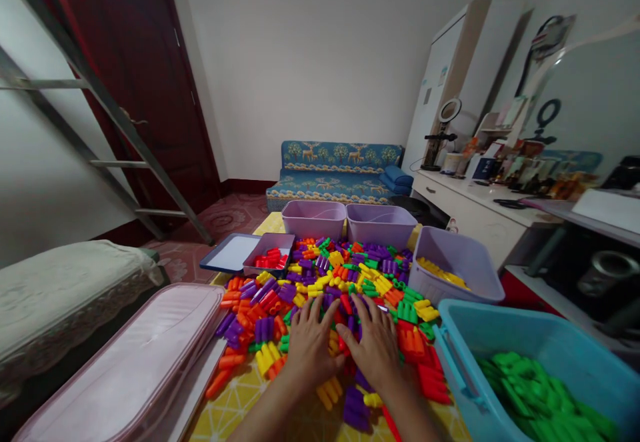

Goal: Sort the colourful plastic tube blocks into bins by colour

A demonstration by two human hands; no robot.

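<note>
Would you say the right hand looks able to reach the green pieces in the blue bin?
Probably yes: the blue bin stands open near the right hand, and nothing covers the green pieces inside, though the bin's side wall lies between.

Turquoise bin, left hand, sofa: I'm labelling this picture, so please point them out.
Turquoise bin [550, 339], head view: inner far wall.
Left hand [313, 341], head view: back of the hand.
Sofa [335, 182], head view: seat.
</note>
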